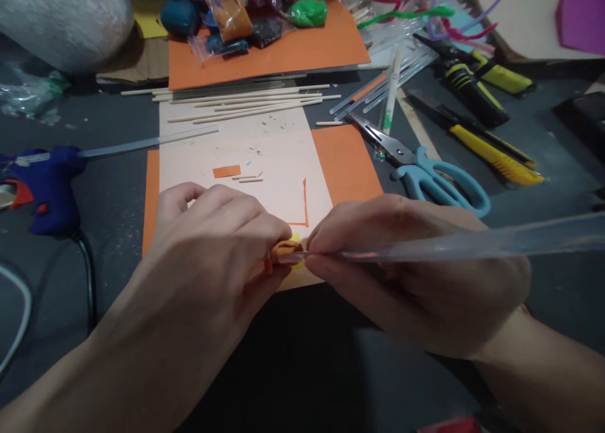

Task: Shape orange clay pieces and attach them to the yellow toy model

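Note:
Between its thumb and fingers, my left hand (212, 244) pinches a small orange piece (287, 250), possibly modelling clay, with a bit of yellow (297, 239) behind it. My right hand (401, 263) is closed around a long translucent plastic stick (454, 246) that widens toward the right edge. The stick's thin tip meets the orange piece, and the fingertips of both hands are close together. Under my hands lies a pale sheet of paper (203, 152) on top of orange sheets (347, 162). The inner side of the orange piece is hidden by my left fingers.
A blue glue gun (54, 187) lies at left with its cord. Thin wooden sticks (255, 105) rest behind the paper. To the right are blue-handled scissors (425, 168), a yellow cutter (496, 152) and pliers (472, 83). Bagged clay (231, 20) sits at the back.

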### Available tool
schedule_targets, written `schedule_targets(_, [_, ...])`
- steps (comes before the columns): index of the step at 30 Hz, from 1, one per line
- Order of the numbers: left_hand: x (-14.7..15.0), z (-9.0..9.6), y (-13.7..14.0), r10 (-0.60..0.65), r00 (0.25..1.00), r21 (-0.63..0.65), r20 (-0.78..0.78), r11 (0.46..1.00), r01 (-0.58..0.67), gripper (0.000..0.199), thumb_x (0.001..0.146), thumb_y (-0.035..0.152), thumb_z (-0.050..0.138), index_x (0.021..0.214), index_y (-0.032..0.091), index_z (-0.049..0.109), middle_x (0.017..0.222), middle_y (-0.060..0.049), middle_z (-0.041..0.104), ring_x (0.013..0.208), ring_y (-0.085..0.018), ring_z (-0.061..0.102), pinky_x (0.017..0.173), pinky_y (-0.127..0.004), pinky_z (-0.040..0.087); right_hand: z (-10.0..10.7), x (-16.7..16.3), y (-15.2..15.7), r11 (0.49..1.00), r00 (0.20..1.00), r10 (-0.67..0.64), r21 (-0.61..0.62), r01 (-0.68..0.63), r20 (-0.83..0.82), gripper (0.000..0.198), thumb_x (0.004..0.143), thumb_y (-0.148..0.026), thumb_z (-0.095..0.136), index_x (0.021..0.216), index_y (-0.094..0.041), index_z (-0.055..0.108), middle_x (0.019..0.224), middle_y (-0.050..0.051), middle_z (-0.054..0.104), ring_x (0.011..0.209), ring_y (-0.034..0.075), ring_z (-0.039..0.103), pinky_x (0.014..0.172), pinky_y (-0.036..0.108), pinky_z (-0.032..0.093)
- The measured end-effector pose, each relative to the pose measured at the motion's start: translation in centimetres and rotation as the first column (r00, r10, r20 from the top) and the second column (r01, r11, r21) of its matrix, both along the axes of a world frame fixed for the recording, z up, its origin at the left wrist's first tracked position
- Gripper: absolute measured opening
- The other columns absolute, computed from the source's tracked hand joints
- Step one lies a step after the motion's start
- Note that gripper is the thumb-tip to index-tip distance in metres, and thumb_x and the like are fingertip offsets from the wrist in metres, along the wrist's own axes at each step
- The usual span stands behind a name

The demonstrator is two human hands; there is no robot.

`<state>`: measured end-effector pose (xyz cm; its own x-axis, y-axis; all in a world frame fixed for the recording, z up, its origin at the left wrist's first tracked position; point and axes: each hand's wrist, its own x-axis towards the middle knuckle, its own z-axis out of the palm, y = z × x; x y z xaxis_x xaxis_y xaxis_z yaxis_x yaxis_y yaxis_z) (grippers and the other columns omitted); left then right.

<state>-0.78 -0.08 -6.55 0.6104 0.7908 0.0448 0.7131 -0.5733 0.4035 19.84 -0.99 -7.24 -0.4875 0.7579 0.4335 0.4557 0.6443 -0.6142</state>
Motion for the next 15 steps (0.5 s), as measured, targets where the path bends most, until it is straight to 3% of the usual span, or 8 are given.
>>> schedule_targets(4, [-0.09,-0.10,-0.05,0.001,1.000,0.000,0.011,1.000,-0.001,0.017,0.097,0.024,0.055,0.081,0.026,0.057,0.077,0.001,0.063,0.079,-0.026,0.056,0.079,-0.046,0.028,-0.21,-0.09,0.05,0.999,0.999,-0.033,0.008,0.034,-0.040,0.017,0.096,-0.013,0.067,0.088,-0.024,0.056,0.084,-0.003,0.072,0.069,0.010,0.070,0.056,0.020,0.056])
schedule_targets(15, [-0.05,0.06,-0.01,-0.017,1.000,-0.018,0.007,1.000,0.018,0.019,0.097,0.023,0.053,0.079,0.025,0.054,0.080,0.001,0.065,0.081,-0.027,0.059,0.081,-0.047,0.026,0.00,0.08,0.18,0.999,0.999,0.035,-0.003,-0.035,0.005,0.013,0.098,-0.015,0.065,0.089,-0.021,0.059,0.085,-0.004,0.073,0.072,0.007,0.071,0.062,0.016,0.056])
